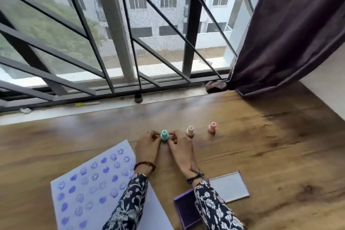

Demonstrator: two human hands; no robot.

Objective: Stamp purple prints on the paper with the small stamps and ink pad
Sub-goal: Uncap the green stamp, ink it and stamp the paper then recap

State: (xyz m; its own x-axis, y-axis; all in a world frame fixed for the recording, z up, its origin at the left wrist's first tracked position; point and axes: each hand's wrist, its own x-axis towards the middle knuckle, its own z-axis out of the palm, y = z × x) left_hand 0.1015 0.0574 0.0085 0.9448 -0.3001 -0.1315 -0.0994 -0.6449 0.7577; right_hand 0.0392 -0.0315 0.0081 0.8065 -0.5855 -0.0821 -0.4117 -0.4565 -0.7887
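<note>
Head view: left hand (147, 145) and right hand (179, 147) both pinch the teal stamp (164, 135) upright (likely steadying it), beyond the printed paper (89, 183) and open ink pad (186, 208).

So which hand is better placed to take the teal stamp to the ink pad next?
Probably the right hand: both hands hold the teal stamp, but the open ink pad lies under the right forearm, while the left hand is nearer the paper.

Ink pad (186, 209) partly hidden under right sleeve (212, 209), paper (89, 188) cut by bottom edge, teal stamp (164, 135) base masked by fingertips (print face unreadable).
</note>
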